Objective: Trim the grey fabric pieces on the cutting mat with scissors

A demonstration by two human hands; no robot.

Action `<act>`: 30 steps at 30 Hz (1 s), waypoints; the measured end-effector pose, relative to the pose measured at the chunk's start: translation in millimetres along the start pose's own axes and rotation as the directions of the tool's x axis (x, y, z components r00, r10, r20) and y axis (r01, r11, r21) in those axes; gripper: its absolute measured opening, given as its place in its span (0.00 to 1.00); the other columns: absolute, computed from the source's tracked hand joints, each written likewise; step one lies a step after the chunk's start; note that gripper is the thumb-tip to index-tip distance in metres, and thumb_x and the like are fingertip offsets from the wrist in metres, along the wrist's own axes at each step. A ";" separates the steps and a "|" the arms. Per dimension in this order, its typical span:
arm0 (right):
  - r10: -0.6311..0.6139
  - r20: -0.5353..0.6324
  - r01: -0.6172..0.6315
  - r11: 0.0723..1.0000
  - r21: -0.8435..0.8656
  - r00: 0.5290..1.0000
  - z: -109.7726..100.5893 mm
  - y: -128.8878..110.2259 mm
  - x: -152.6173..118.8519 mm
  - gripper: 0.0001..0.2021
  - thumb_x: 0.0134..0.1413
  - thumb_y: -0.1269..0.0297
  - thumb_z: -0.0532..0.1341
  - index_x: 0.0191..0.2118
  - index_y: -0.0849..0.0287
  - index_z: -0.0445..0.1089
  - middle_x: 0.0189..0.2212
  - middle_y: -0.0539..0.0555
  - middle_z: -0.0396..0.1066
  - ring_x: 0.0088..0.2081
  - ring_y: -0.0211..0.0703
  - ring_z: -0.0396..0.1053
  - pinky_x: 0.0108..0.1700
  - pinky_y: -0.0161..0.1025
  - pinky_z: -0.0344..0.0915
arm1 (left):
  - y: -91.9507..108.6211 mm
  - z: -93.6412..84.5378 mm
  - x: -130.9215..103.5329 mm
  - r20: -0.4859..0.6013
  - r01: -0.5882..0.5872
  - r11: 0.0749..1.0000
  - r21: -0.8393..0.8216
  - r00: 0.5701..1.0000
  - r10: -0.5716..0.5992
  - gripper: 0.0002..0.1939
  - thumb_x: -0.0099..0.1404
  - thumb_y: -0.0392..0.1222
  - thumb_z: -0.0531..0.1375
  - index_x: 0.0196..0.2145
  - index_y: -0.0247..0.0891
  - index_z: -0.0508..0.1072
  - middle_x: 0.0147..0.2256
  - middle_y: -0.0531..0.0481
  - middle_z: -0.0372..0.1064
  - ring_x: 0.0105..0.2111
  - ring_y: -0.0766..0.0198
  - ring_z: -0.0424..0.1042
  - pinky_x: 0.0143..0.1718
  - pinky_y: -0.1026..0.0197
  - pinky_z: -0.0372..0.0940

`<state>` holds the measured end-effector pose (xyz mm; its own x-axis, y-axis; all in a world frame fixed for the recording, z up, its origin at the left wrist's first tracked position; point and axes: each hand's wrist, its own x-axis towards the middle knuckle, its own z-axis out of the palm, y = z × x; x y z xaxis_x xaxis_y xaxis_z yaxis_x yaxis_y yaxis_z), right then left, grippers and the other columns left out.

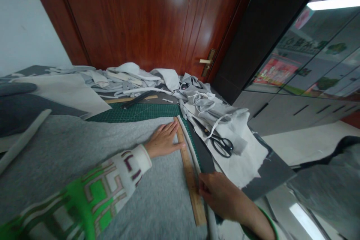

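Observation:
My left hand (164,140) lies flat with its fingers spread, pressing on a wooden ruler (189,172) and the grey fabric (112,138) beneath. The ruler lies along the right side of the fabric, slanting towards me. Beside its lower half, my right hand (216,195) is closed in a fist; whatever its fingers hold is hidden. A narrow, pale fabric strip (192,149) runs along the ruler's right edge and passes by my right hand. Under the fabric's far and right edges shows a green cutting mat (140,111).
Black-handled scissors (222,145) rest on white and grey fabric scraps (236,135) at the right. More scraps (126,77) pile along the back, by a wooden door (140,18). Dark grey cloth (33,107) lies at left. The table's corner (289,174) ends at right.

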<state>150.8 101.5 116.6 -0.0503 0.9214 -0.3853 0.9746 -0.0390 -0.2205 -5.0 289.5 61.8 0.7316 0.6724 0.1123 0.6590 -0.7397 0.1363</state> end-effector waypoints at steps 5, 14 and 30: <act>0.024 -0.019 -0.026 0.996 -0.080 1.000 10.2 -4.7 -10.4 0.12 0.59 0.75 0.52 0.39 0.63 0.73 0.35 0.62 0.77 0.39 0.51 0.76 0.33 0.40 0.53 | 1.2 -2.0 -0.2 -0.003 -0.002 1.000 -0.005 1.000 0.002 0.46 0.69 0.68 0.45 0.69 0.26 0.49 0.70 0.35 0.41 0.69 0.51 0.45 0.67 0.51 0.40; 0.084 0.070 -0.076 0.991 -0.107 0.994 8.2 -15.2 -16.9 0.14 0.61 0.77 0.51 0.43 0.64 0.74 0.39 0.64 0.78 0.44 0.57 0.77 0.36 0.41 0.58 | -1.7 1.3 -1.2 -0.008 -0.012 1.000 -0.015 1.000 0.011 0.46 0.69 0.68 0.45 0.68 0.26 0.49 0.70 0.35 0.42 0.69 0.50 0.45 0.67 0.50 0.40; 0.020 0.191 -0.069 0.966 0.251 0.981 6.6 14.9 -40.0 0.07 0.50 0.76 0.60 0.33 0.61 0.75 0.35 0.59 0.79 0.38 0.49 0.76 0.33 0.35 0.62 | -4.4 1.7 1.0 -0.002 -0.012 1.000 0.002 1.000 0.012 0.47 0.68 0.69 0.44 0.69 0.26 0.50 0.69 0.35 0.44 0.69 0.51 0.44 0.66 0.50 0.41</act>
<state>165.9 61.5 122.8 -0.0711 0.8296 -0.5537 0.8900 -0.1979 -0.4109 -6.9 293.4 59.6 0.7391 0.6636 0.1159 0.6506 -0.7478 0.1327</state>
